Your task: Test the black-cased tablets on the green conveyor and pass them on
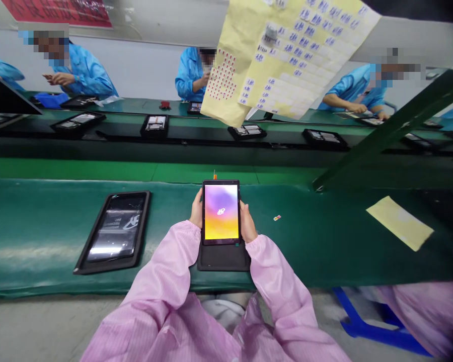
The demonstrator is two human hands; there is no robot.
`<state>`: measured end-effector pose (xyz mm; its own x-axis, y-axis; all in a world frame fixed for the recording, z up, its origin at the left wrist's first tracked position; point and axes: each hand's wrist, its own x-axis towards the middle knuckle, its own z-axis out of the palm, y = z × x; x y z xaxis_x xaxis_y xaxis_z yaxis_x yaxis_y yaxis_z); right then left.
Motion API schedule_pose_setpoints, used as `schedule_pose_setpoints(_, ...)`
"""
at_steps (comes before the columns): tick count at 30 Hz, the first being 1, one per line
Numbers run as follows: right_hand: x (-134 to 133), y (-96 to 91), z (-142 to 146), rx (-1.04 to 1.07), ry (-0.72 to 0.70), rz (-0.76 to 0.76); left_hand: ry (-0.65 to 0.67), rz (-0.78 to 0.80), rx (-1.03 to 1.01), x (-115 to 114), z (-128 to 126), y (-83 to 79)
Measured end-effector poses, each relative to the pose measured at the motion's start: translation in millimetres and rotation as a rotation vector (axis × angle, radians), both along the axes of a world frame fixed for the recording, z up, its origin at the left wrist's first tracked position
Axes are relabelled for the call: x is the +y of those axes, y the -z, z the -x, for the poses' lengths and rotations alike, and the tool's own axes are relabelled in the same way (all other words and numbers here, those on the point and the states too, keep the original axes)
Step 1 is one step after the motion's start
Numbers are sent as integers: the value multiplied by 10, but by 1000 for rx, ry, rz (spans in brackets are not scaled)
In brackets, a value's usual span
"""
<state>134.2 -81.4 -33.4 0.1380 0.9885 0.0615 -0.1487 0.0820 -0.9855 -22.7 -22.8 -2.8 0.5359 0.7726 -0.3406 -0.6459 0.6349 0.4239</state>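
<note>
A tablet (221, 212) with a lit purple-to-yellow screen and a white logo is held upright between my two hands. My left hand (197, 210) grips its left edge, and my right hand (247, 222) grips the right edge; most fingers are hidden behind it. Beneath its lower end a black foam tray (224, 257) lies on the green bench. An orange-tipped piece (215, 176) sticks up just beyond the tablet's top edge. To the left, another tablet (117, 226), dark and glossy, rests in its own black tray (81, 266).
A small coloured sticker (277, 217) and a yellow sheet (400, 223) lie on the green bench (317, 251) at right. Yellow label sheets (287, 60) hang ahead. A green post (392, 125) slants at right. Beyond runs a line of trays (154, 125), with several co-workers in blue behind.
</note>
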Motion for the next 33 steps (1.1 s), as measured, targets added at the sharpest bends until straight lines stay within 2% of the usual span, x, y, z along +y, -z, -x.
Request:
schedule_pose_setpoints(15,-48,-84,-20,64,-72,25,-22,46,9,-56,-7,-59)
schedule_pose_setpoints(33,-28,7,-38,134,-52,27,-33,42,15,-45,-10,-37)
